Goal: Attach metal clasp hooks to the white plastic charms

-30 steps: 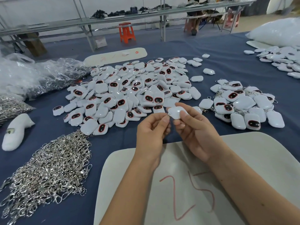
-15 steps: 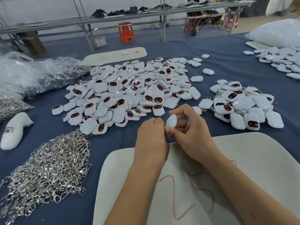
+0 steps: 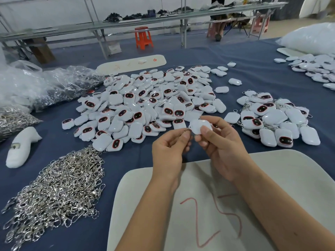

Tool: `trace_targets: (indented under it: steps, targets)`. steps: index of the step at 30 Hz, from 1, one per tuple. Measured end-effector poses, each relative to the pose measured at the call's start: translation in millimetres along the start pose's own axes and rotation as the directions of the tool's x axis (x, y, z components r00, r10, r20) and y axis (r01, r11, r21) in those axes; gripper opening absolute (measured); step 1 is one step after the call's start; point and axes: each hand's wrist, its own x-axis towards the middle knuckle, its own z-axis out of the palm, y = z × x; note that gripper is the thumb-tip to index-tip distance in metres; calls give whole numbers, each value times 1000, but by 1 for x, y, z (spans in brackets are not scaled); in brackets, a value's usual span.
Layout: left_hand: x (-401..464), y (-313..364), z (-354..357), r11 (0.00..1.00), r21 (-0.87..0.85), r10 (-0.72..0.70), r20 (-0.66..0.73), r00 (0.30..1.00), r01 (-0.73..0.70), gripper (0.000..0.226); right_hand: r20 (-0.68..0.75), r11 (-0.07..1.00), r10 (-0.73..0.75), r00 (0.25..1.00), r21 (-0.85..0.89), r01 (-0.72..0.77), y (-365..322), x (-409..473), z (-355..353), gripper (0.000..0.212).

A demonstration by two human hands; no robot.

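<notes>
My right hand (image 3: 220, 145) pinches a white plastic charm (image 3: 198, 126) between thumb and fingers, above the blue table. My left hand (image 3: 169, 151) pinches a small metal clasp hook (image 3: 186, 130) at the charm's left corner; most of the hook is hidden by my fingers. A big heap of loose white charms (image 3: 145, 104), many with dark red-rimmed faces, lies just beyond my hands. A pile of silver clasp hooks (image 3: 58, 194) lies at the lower left. A smaller pile of charms with hooks on them (image 3: 272, 118) sits to the right.
A white board with a red "25" (image 3: 272, 187) lies under my forearms. Clear plastic bags (image 3: 36, 86) with more hooks are at the left, next to a white foam piece (image 3: 21, 145). More charms (image 3: 313, 69) lie far right. Benches and an orange stool (image 3: 143, 38) stand behind.
My hands dipped and drew close together half a second ago, then rose again. The charm has turned from edge-on to flat, and the hook now meets its left corner.
</notes>
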Motion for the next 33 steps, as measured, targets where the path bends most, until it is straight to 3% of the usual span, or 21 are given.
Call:
trace_targets:
  steps: [5, 9, 15, 22, 31, 33]
  targets:
    - [-1, 5, -2, 1000, -2, 8, 79, 997, -7, 24, -34, 1000, 10, 999, -19, -10, -3, 1, -4, 45]
    - [-1, 2, 0, 994, 70, 88, 23, 996, -89, 26, -49, 997, 8, 999, -79, -12, -1, 1, -4, 43]
    - [4, -3, -8, 952, 194, 243, -17, 970, -236, 11, -50, 991, 7, 999, -130, -13, 1, -1, -3, 25]
    - [6, 1, -9, 989, 77, 131, -12, 991, -130, 25, -62, 980, -75, 995, -188, 62, -2, -2, -4, 29]
    - [4, 6, -9, 995, -93, 37, 68, 997, -31, 31, 44, 922, -162, 986, -349, 167, -6, -1, -8, 43]
    - [4, 7, -10, 994, -111, 33, 72, 997, -25, 32, 46, 908, -173, 984, -380, 177, -5, -1, -9, 35]
